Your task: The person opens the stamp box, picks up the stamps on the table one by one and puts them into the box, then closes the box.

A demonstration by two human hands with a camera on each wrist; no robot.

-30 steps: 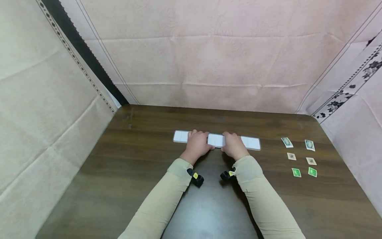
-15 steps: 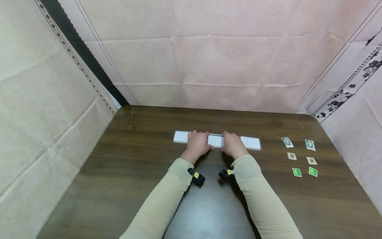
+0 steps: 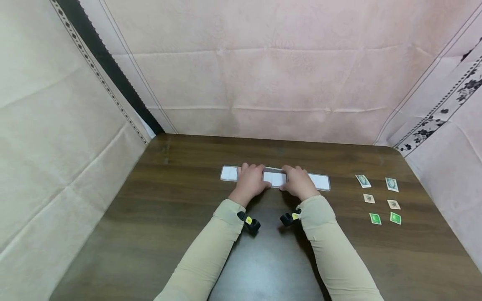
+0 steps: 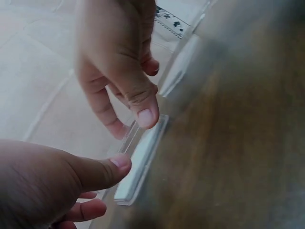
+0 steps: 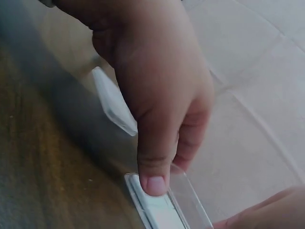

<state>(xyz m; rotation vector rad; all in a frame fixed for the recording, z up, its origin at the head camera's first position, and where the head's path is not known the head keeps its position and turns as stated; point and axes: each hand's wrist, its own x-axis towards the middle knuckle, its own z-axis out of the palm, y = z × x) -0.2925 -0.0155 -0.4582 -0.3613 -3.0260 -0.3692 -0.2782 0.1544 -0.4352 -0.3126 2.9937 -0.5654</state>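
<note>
Three flat white cases lie in a row on the brown table: the left case, the middle case and the right case. My left hand and right hand are at the two ends of the middle case. Between them they pinch a clear plastic lid, thumbs on the near side and fingers behind. In the left wrist view the thin lid stands tilted along the white middle case. The hands partly cover the left and right cases.
To the right lie several small stamp-like pieces in pairs: teal, beige and green. Pale cloth hangs behind the table's far edge and along both sides.
My right hand has shifted slightly to the right, and the right end of the middle case now shows. My left hand stays at its end. The head view has moved a little.
</note>
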